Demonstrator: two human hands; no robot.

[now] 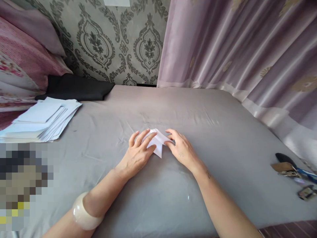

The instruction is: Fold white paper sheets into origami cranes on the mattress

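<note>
A small folded sheet of white paper (158, 149) lies on the grey cloth-covered surface between my hands, with creases and a pointed lower corner showing. Fingers spread, my left hand (142, 150) rests over the paper's left part and hides some of it. My right hand (180, 147) pinches the paper's right tip between thumb and fingers. A wide cream bangle (85, 211) sits on my left forearm.
A stack of white paper sheets (47, 120) lies at the left, in front of a folded black cloth (76, 87). Keys with a brown tag (282, 167) lie at the right edge. Pinkish curtains (210, 43) hang behind on the right. A blurred patch covers the lower left.
</note>
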